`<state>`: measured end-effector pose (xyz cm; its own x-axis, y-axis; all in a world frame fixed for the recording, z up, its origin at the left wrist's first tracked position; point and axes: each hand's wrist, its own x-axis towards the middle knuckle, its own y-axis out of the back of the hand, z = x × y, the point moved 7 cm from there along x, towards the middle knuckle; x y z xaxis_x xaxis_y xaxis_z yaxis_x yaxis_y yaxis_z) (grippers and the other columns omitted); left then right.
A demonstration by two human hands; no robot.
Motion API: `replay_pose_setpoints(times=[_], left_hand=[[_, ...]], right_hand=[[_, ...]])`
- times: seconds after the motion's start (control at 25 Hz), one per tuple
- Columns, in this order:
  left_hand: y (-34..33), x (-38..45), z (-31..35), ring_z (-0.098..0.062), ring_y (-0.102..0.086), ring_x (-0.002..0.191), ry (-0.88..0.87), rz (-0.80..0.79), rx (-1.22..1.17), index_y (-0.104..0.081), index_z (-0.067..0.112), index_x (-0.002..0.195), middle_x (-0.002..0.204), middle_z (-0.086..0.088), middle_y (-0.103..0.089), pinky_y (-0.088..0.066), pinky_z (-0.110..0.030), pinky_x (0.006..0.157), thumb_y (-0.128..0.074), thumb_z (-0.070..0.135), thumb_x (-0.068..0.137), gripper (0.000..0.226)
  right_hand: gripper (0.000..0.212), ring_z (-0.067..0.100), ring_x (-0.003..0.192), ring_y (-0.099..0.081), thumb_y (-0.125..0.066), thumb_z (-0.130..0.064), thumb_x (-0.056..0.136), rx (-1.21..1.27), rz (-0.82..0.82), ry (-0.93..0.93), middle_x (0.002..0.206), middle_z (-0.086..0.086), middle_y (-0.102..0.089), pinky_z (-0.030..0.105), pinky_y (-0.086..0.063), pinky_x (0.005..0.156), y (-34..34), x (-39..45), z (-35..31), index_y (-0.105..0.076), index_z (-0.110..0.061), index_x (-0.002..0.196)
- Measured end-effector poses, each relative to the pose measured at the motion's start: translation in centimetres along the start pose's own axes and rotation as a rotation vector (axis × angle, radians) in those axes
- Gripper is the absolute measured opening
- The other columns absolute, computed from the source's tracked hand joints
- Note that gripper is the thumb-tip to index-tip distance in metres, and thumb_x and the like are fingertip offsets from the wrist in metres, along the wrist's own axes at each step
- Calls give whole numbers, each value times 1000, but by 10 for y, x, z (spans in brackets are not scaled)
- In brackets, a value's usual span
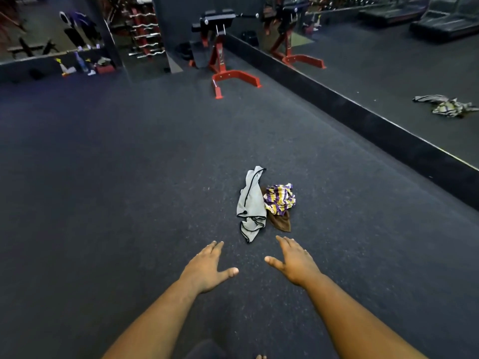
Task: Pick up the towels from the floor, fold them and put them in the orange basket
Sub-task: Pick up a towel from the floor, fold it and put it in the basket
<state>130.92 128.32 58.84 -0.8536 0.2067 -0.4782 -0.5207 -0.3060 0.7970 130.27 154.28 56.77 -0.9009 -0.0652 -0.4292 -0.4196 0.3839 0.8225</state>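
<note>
Two bare hands, left hand (207, 265) and right hand (294, 263), reach forward with fingers spread and empty, ready to gather. Just beyond them, crumpled together on the dark speckled rubber floor (129, 177), lie a grey black-edged towel (251, 203), a purple-and-yellow striped towel (280, 198) and a brown towel (281, 222). No orange basket is visible.

Three towels lie crumpled together on the dark floor (129, 177). A grey towel (251, 203) with black edging stretches lengthwise, unfolded. Touching its right side sits a bunched purple, yellow and white striped towel (280, 198), partly covering a brown towel (281, 222).
</note>
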Motion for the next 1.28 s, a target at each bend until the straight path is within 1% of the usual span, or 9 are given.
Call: replay_pose_setpoints(times=[0.12, 0.24, 0.48, 0.6, 0.72, 0.88, 0.96, 1.12, 1.28], left_hand=[[14, 76, -17, -19, -10, 157, 10, -42, -36, -4, 24, 163, 171, -1, -5, -19, -38, 124, -47, 82, 82, 108], [27, 156, -33, -20, -10, 157, -6, -63, -44, -6, 23, 163, 171, -2, -6, -18, -37, 124, -51, 75, 88, 103], [47, 304, -71, -23, -14, 156, -12, -265, 20, -6, 19, 163, 171, -5, -8, -20, -38, 125, -51, 74, 89, 103], [62, 361, -74, -24, -16, 155, -5, -315, 28, -7, 18, 163, 170, -5, -9, -21, -38, 125, -51, 74, 89, 103], [65, 426, -66, -24, -16, 155, 4, -353, 36, -8, 20, 163, 170, -5, -10, -21, -39, 125, -51, 75, 88, 103], [36, 513, -61, -23, -14, 156, 65, -402, 5, -8, 21, 163, 171, -5, -9, -21, -40, 125, -50, 75, 89, 101], [5, 567, -63, -22, -11, 157, 105, -429, -9, -6, 22, 163, 171, -3, -7, -20, -40, 125, -48, 77, 88, 102], [-65, 686, -80, -21, -8, 157, 125, -446, 14, -7, 23, 163, 171, -1, -4, -18, -41, 126, -48, 78, 87, 102], [-140, 768, -110, -22, -3, 157, 106, -502, 89, -4, 23, 163, 171, -2, 4, -15, -45, 126, -47, 78, 87, 103]], right_hand=[[95, 23, 156, -14, -43, -79, 88, -7, -36, -3, 169, 2, -18, 52, -24, 123, 8, 75, -3, -13, -28, 162], [94, 23, 156, -13, -46, -77, 89, -2, -65, -45, 169, 2, -17, 52, -24, 123, 7, 148, -2, -13, -27, 162], [96, 24, 156, -12, -47, -77, 87, 56, -176, -165, 169, 2, -18, 50, -23, 124, -1, 268, 1, -15, -26, 162], [99, 23, 156, -14, -46, -80, 83, 100, -206, -185, 168, 2, -21, 49, -24, 123, 4, 314, 5, -18, -26, 161], [91, 22, 155, -17, -51, -73, 89, 133, -223, -195, 166, 2, -26, 46, -25, 123, 6, 376, 21, -22, -25, 160], [81, 20, 152, -24, -51, -67, 93, 171, -268, -196, 163, 0, -32, 41, -28, 122, -10, 465, 59, -27, -25, 158], [76, 20, 148, -31, -51, -66, 94, 178, -288, -237, 159, 0, -39, 39, -33, 117, -33, 515, 91, -31, -26, 156], [64, 26, 134, -46, -52, -60, 97, 152, -317, -343, 143, 6, -52, 43, -44, 105, -95, 624, 162, -39, -23, 148], [55, 30, 130, -50, -54, -52, 99, 98, -309, -370, 136, 10, -58, 43, -46, 101, -171, 708, 211, -46, -20, 144]])
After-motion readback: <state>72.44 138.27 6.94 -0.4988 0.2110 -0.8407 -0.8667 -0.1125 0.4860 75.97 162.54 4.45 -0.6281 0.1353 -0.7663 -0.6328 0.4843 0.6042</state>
